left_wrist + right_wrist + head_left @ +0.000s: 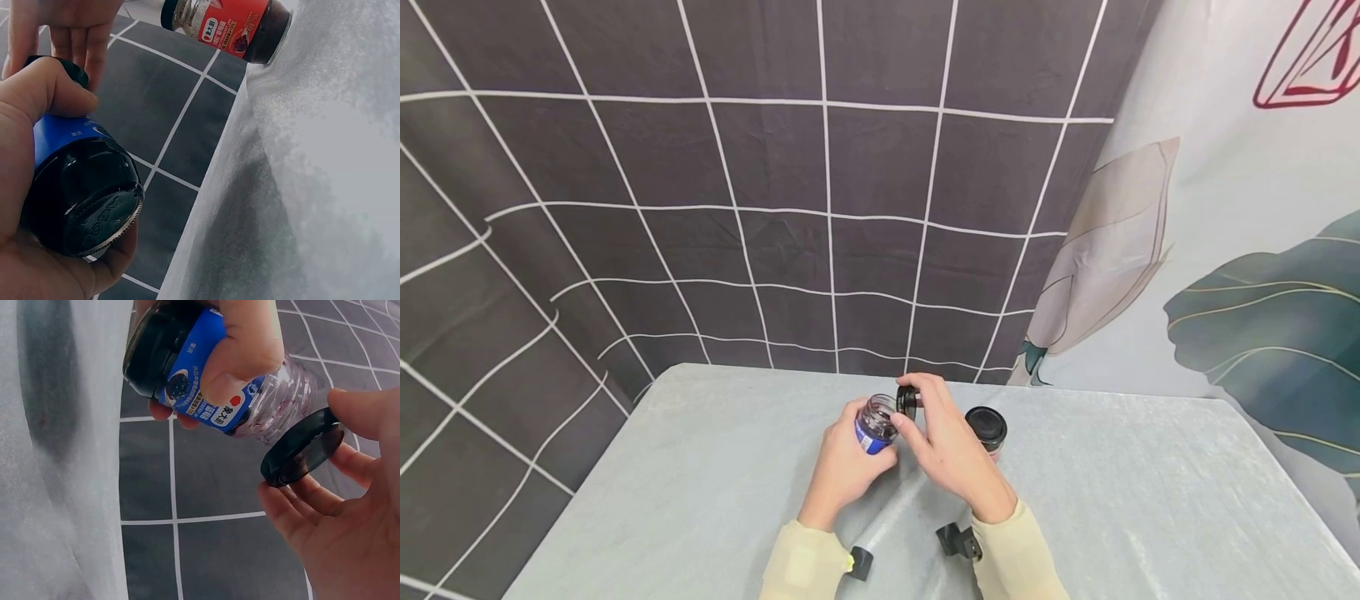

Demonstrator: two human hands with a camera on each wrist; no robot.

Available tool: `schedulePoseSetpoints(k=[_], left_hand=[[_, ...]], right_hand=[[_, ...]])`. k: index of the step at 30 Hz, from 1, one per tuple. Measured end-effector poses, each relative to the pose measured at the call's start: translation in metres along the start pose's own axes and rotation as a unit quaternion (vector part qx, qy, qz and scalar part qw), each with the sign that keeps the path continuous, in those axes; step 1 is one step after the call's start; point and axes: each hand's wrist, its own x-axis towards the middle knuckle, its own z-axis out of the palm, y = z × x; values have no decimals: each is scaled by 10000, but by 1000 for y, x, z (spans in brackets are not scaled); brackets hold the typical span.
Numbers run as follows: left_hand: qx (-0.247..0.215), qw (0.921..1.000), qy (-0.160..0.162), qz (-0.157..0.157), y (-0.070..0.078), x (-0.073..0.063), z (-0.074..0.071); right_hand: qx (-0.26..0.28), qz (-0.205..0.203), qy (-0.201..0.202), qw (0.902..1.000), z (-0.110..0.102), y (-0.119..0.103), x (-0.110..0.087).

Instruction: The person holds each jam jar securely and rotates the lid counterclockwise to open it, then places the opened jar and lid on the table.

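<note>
My left hand (844,460) grips a glass jam jar (874,432) with a blue label, its fingers and thumb wrapped round the body. The jar's mouth is uncovered, and dark contents show inside; in the right wrist view the jar (187,369) is clear glass at the neck with dark jam lower down. Close beside the mouth, my right hand (946,442) pinches a black screw lid (907,402) by its edge between thumb and fingers. The lid (303,447) is apart from the jar, its hollow inner side partly visible in the right wrist view.
A second jar (987,428) with a black lid stands just right of my right hand; its red label (228,25) shows in the left wrist view. A pale grey cloth covers the table (1150,475). Behind it hangs a dark grid-patterned curtain (775,250).
</note>
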Motion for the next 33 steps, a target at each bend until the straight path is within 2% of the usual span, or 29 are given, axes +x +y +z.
schedulePoseSetpoints(k=[8,18,33], left_hand=[[-140,9998,60,-131,-1,1,0],[-159,9992,310,-220,-2,2,-1],[-116,9989,454,-58,-6,3,-1]], right_hand=[[69,19,20,10000,1,1,0],[61,146,74,9998,3,2,1],[42,184,115,9998,8,3,1]])
